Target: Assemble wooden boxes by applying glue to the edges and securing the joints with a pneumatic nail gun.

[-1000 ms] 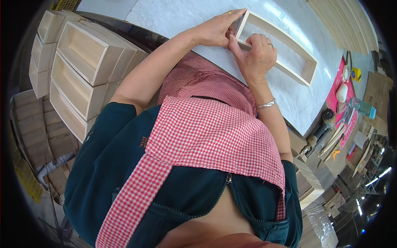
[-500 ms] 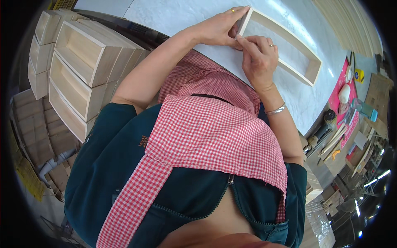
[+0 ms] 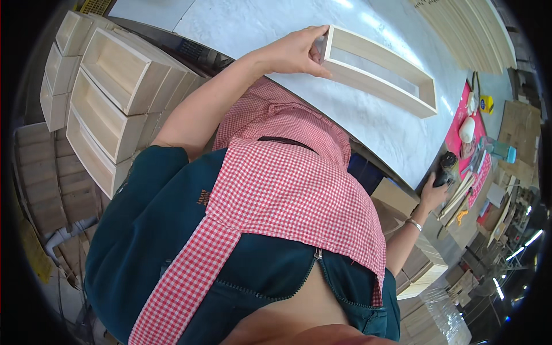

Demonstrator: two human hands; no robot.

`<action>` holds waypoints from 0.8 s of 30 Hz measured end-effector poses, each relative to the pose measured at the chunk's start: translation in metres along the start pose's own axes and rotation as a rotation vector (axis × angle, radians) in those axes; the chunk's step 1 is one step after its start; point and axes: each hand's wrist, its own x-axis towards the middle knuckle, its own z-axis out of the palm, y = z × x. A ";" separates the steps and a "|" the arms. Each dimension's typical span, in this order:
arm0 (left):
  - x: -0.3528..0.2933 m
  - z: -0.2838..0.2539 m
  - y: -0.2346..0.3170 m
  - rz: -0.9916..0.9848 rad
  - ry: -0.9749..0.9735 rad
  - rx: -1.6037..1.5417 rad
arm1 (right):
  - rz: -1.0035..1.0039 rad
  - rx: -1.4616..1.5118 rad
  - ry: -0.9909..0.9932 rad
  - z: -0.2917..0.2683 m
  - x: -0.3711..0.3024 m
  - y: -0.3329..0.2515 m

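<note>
A long, narrow frame of pale wood (image 3: 379, 86) rests on the pale marbled tabletop (image 3: 241, 29), which shows through its middle. My left hand (image 3: 302, 52) grips the frame's left end, thumb at the near corner and fingers over the far one. Out to the right, beyond the table's edge, my right hand (image 3: 434, 192) has its fingers around a black hand tool (image 3: 447, 163) with a rounded end. What kind of tool it is I cannot make out, as part of it is hidden by the hand.
Several open wooden boxes (image 3: 115, 72) stand stacked at the left. Thin wooden strips (image 3: 468, 34) lie in a bundle at the far right. A pink cloth (image 3: 457, 129) carries a white bottle (image 3: 467, 130), near a yellow item (image 3: 486, 104) and a blue-topped container (image 3: 506, 152).
My right hand has left the frame's left corner and moved right and nearer to the black tool. The frame has turned slightly and shifted left, with my left hand still on its end.
</note>
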 end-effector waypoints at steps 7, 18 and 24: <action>-0.003 0.021 0.018 -0.102 0.052 -0.266 | 0.060 0.155 -0.279 -0.005 0.014 0.014; -0.001 0.036 0.046 -0.090 0.172 -0.370 | 0.280 0.958 -0.196 -0.211 -0.071 -0.146; -0.011 0.029 0.067 -0.107 0.151 -0.297 | 0.354 1.170 -0.664 -0.237 -0.133 -0.211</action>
